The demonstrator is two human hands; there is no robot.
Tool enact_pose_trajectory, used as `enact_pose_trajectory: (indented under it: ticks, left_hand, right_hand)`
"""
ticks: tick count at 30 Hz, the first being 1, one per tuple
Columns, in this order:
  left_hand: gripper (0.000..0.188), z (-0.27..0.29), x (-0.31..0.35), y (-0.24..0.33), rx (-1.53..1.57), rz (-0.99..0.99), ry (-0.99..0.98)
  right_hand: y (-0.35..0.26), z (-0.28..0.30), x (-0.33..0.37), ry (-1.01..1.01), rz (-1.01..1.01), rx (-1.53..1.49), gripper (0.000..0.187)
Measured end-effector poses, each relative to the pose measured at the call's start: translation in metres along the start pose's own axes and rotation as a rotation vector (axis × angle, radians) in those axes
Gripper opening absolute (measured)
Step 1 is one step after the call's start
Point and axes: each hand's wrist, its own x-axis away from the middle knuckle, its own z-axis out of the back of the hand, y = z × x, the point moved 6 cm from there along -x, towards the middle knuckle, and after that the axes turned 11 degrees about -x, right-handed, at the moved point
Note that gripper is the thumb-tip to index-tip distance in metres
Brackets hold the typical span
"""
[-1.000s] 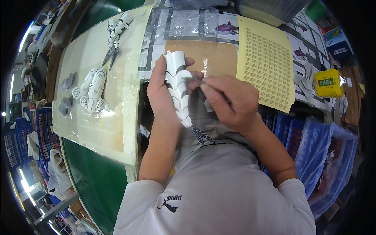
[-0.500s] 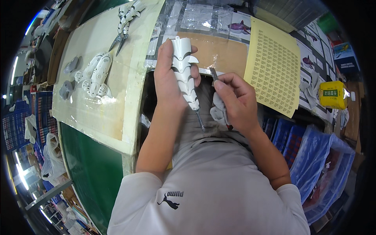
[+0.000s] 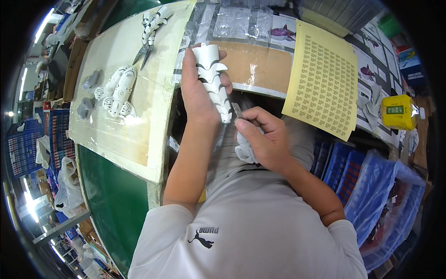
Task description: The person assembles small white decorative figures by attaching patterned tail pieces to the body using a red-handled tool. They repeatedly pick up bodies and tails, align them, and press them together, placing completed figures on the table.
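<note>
My left hand (image 3: 197, 90) is closed round a white jointed toy tail (image 3: 213, 86) made of overlapping segments with dark gaps. Its wide end points away from me, and a thin dark grey tip, blurred, hangs from the narrow end towards my lap. My right hand (image 3: 267, 139) pinches a small flat-bladed tool (image 3: 237, 110), its tip beside the narrow end of the tail; whether they touch I cannot tell. Below these fingers a crumpled grey-white cloth (image 3: 246, 151) is also held in the right hand.
On the cream table at left lie white toy body pieces (image 3: 117, 90), jointed tails with dark fins (image 3: 151, 32) and grey lumps (image 3: 85, 108). A yellow label sheet (image 3: 323, 79) overhangs the bench edge. At right are a yellow bottle (image 3: 398, 113) and a plastic-lined blue crate (image 3: 376, 200).
My right hand has moved left and towards me, bringing the tool's blade close to the tail's narrow end. The tail has shifted slightly left and up in my left hand.
</note>
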Motion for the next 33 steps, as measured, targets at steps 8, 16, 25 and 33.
enact_pose_trajectory:
  ticks: [8, 16, 25, 33]
  left_hand:
    - [0.050, -0.015, 0.007, 0.018, -0.289, -0.239, 0.148]
    - [0.054, -0.038, 0.031, -0.004, -0.109, -0.002, -0.092]
    - [0.046, -0.038, 0.068, -0.008, -0.312, 0.171, -0.221]
    - [0.039, -0.010, 0.081, 0.005, -0.450, 0.185, -0.164]
  right_hand:
    - [0.007, 0.004, -0.016, 0.119, 0.056, -0.100, 0.028]
    - [-0.017, 0.021, -0.025, 0.156, 0.142, -0.248, 0.033]
    - [-0.037, 0.025, -0.023, 0.149, 0.216, -0.180, 0.030]
    - [-0.058, 0.006, -0.025, 0.075, 0.396, 0.116, 0.020]
